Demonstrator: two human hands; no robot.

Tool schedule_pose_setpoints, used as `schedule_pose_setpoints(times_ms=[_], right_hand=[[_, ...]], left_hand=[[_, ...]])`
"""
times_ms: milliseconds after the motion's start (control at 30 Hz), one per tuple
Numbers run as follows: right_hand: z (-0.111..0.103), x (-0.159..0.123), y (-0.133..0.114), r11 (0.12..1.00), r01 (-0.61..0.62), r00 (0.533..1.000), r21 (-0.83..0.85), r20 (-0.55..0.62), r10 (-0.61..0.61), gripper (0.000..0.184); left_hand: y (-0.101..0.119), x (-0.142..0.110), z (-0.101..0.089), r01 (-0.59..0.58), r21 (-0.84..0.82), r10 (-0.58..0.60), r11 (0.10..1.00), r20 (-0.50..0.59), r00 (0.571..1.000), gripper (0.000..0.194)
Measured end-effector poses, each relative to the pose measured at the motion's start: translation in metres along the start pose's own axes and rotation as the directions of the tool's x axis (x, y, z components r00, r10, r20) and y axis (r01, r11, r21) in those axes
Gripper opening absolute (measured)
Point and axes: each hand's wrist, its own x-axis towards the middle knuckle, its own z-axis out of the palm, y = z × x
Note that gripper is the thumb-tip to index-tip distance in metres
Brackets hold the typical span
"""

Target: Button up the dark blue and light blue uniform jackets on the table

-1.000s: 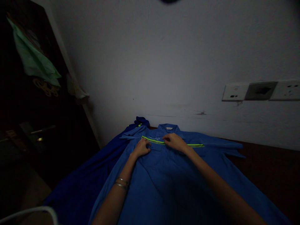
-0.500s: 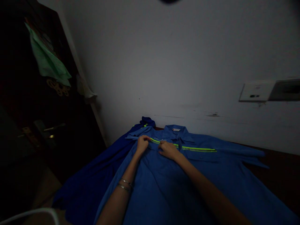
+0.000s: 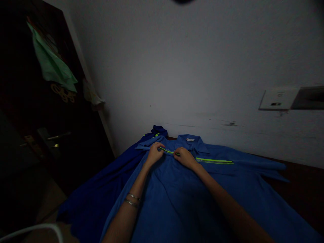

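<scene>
A blue work shirt (image 3: 162, 202) lies spread out with its collar toward the wall and a yellow-green stripe (image 3: 215, 161) across the chest. My left hand (image 3: 155, 153) is closed on the fabric at the stripe's left end. With fingers pinched, my right hand (image 3: 184, 156) grips the same stripe nearer the collar. Between the two hands the striped cloth is drawn up into a narrow fold, which partly covers the white lettering above it. Two bracelets circle my left wrist.
Under the shirt's left side lies a darker blue garment (image 3: 101, 192). A dark wooden surface (image 3: 298, 179) shows at right. Behind stands a wall with a socket plate (image 3: 277, 99). At left is a dark door with a handle (image 3: 57, 137) and a hanging green cloth (image 3: 50, 64).
Both hands have moved slightly up toward the collar, the right one also a little to the right. The stripe between them looks narrower and the lettering is more covered.
</scene>
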Motion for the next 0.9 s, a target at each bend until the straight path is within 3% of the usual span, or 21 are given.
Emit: schedule_pose_setpoints(times_ms=[67,167,300,400,467,567,633,733,900], right_hand=[[-0.002,0.002,0.003,0.999,-0.006,1.0,0.047,-0.022,0.007,0.023],[-0.003,0.002,0.003,0.998,-0.007,0.999,0.06,-0.05,0.01,0.024],[-0.003,-0.002,-0.003,0.999,-0.008,0.998,0.043,-0.06,0.011,0.024],[-0.001,-0.004,-0.007,1.0,-0.005,0.999,0.028,-0.041,0.006,0.024],[0.001,-0.004,-0.009,1.0,0.006,1.0,0.022,-0.028,-0.006,0.024],[0.004,-0.005,-0.01,1.0,0.023,1.0,0.007,-0.011,-0.023,0.023],[0.005,-0.005,-0.011,1.0,0.025,1.0,-0.009,0.004,-0.025,0.023],[0.006,-0.007,-0.012,0.999,0.026,1.0,-0.022,0.001,-0.026,0.023],[0.006,-0.008,-0.016,0.999,0.016,1.0,-0.034,-0.023,-0.016,0.024]], left_hand=[[0.006,-0.002,-0.001,-0.015,0.089,0.015,0.996,0.001,1.0,0.021],[0.011,-0.002,-0.002,0.17,0.133,-0.17,0.976,-0.017,0.985,0.016],[0.009,0.001,-0.003,0.394,0.114,-0.396,0.912,-0.006,0.918,0.02],[0.003,0.002,0.0,0.508,0.058,-0.511,0.859,0.107,0.853,0.032],[-0.002,0.001,0.005,0.533,0.04,-0.532,0.845,0.166,0.831,0.036],[-0.005,-0.003,0.013,0.504,0.059,-0.506,0.862,0.163,0.847,0.031],[-0.004,-0.009,0.018,0.526,0.029,-0.523,0.85,0.168,0.836,0.029],[0.002,-0.02,0.025,0.644,-0.136,-0.608,0.752,0.232,0.759,0.029],[0.008,-0.034,0.032,0.764,-0.468,-0.705,0.443,0.345,0.62,0.031]])
